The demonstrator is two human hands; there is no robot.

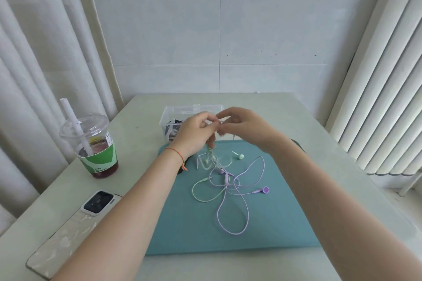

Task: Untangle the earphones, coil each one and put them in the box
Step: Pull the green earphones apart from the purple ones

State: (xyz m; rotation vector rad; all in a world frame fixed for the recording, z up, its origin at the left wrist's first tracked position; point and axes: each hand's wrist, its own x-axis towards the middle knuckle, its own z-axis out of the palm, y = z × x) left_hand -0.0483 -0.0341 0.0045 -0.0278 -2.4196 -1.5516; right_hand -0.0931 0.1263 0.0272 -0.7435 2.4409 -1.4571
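A green earphone (205, 191) and a purple earphone (233, 217) lie tangled together on the teal mat (274, 223). My left hand (196, 134) is raised above the mat's far edge and pinches part of the green cable, which hangs down from it. Close beside it, my right hand (242, 125) pinches the same green cable at the top. A green earbud (240, 156) and a purple earbud (265, 189) rest on the mat. The clear plastic box (169, 114) stands behind my hands with a dark earphone inside.
An iced drink cup (96, 143) with a straw stands at the left of the table. A phone (68, 232) lies face down near the front left edge. Curtains hang on the left, a radiator on the right, a tiled wall behind.
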